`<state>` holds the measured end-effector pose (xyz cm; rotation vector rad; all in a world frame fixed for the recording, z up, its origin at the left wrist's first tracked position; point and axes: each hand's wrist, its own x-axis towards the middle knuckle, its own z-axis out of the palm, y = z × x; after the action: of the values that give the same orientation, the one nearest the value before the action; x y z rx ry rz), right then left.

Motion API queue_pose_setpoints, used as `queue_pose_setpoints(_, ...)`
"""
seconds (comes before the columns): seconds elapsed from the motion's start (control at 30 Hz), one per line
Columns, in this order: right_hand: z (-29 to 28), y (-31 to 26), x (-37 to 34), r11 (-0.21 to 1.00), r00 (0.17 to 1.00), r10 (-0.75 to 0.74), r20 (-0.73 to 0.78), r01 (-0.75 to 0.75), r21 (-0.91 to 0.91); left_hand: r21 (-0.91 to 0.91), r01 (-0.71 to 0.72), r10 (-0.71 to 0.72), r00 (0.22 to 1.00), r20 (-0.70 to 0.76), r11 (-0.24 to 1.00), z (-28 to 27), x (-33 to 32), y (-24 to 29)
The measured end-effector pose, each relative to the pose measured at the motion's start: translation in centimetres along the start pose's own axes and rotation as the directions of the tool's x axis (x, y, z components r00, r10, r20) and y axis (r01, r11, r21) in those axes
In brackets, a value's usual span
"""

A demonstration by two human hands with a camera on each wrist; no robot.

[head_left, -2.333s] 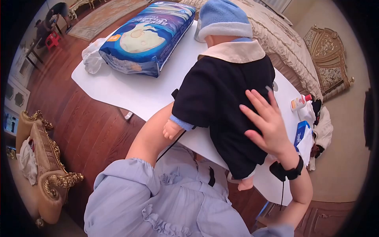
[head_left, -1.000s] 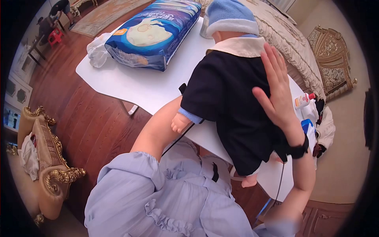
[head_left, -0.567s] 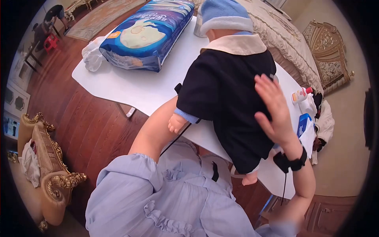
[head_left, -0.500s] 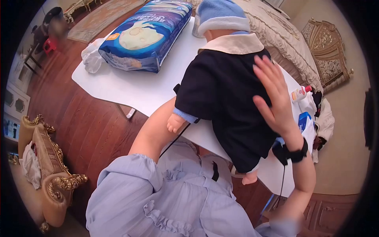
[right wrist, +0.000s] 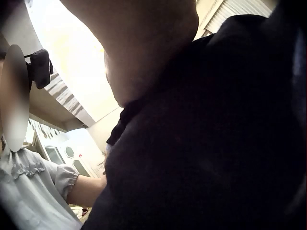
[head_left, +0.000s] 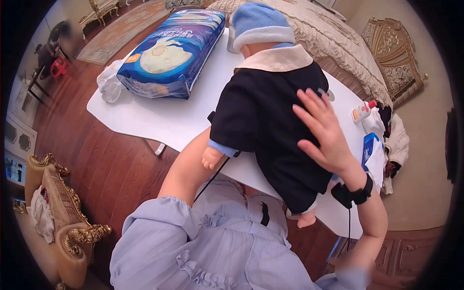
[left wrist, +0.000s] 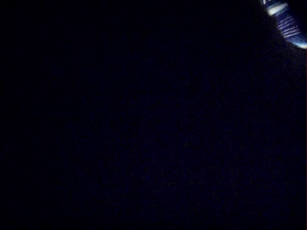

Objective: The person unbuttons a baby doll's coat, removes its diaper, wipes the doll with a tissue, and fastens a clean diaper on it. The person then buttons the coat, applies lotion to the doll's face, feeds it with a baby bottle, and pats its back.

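Note:
A doll in black clothing [head_left: 270, 111] with a cream collar [head_left: 275, 59] and a blue hat [head_left: 261, 23] is held upright over the white table, its back to the head view. The right hand [head_left: 325, 133] lies on the doll's back with fingers spread and straight. The left forearm [head_left: 186, 162] passes behind the doll's arm; the left hand is hidden behind the doll. In the left wrist view nearly all is dark. Black cloth [right wrist: 206, 129] fills much of the right wrist view, beside part of the right hand [right wrist: 139, 43].
A blue diaper pack [head_left: 169, 55] and a crumpled white bag [head_left: 110, 84] stand on the white table [head_left: 111, 111]. At the right are a red-capped bottle [head_left: 362, 112], a blue tissue pack [head_left: 368, 147] and piled clothes. A bed is behind, an ornate sofa at left.
The right hand has moved down from the doll's upper back to its middle, fingers more spread. The doll, table and pack sit slightly further left in view.

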<state>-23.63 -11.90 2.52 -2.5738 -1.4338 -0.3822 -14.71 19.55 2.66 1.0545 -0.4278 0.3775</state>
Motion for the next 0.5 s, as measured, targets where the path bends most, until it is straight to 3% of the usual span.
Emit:
queue_pose_setpoints(0.07, -0.5, 0.3, 2.3, 0.999, 0.998, -0.028, -0.058, 0.026, -0.044, 0.003, 0.007, -0.007, 1.000, -0.005, 1.000, 0.0, -0.2, 0.2)
queue_pose_setpoints(0.13, -0.3, 0.7, 4.8, 0.996, 0.977, -0.020, -0.211, 0.002, -0.084, 0.010, 0.008, -0.008, 1.000, -0.006, 1.000, 0.0, -0.1, 0.6)
queue_pose_setpoints(0.2, 0.6, 1.5, 5.7, 0.995, 0.970, -0.018, -0.241, -0.007, -0.103, 0.017, 0.007, -0.007, 1.000, -0.004, 1.000, 0.1, 0.1, 1.0)
queue_pose_setpoints(0.3, 1.8, 1.9, 4.6, 0.996, 0.989, 0.073, -0.130, -0.080, -0.046, 0.018, 0.011, -0.011, 1.000, 0.000, 1.000, -0.1, 0.5, 1.3)
queue_pose_setpoints(0.5, 1.5, -1.0, -1.7, 0.994, 0.994, 0.106, 0.033, -0.106, 0.012, -0.002, 0.041, -0.041, 0.999, -0.009, 0.999, -0.2, 0.3, 0.7)
